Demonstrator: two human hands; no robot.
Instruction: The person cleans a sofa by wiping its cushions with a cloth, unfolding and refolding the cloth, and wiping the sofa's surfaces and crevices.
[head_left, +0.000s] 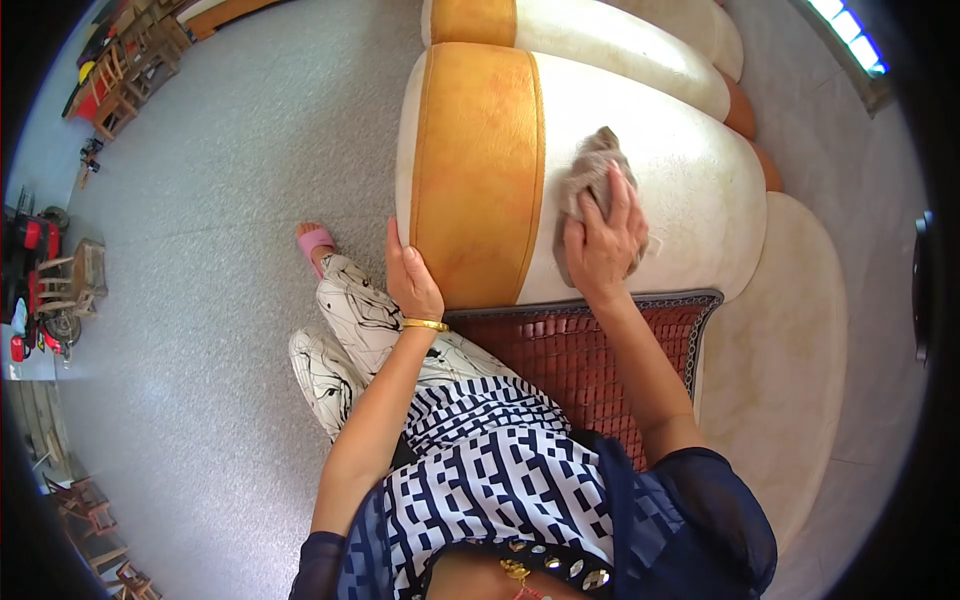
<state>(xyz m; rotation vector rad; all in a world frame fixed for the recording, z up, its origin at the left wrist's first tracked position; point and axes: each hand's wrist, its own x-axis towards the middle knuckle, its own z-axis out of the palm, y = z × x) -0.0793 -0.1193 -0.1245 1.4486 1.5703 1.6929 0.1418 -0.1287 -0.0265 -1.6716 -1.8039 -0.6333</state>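
Observation:
A crumpled grey-brown cloth [592, 185] is pressed against the white part of a padded sofa seat [690, 190]. My right hand [606, 235] closes over this cloth, with its fingers pointing away from me. The cloth's lower edge is partly covered by the hand. An orange-tan band [478, 170] runs along the seat's left side. At that side's near corner, my left hand [413, 283] lies against the edge with fingers extended and nothing held in them. A gold bracelet [426, 324] circles the left wrist.
I sit on a red-brown beaded mat [530, 345] with a dark border. More sofa sections [620, 40] continue ahead, and a beige backrest [790, 350] is at right. Wooden chairs [75, 280] and a red vehicle [40, 245] stand far left across the grey floor [220, 260].

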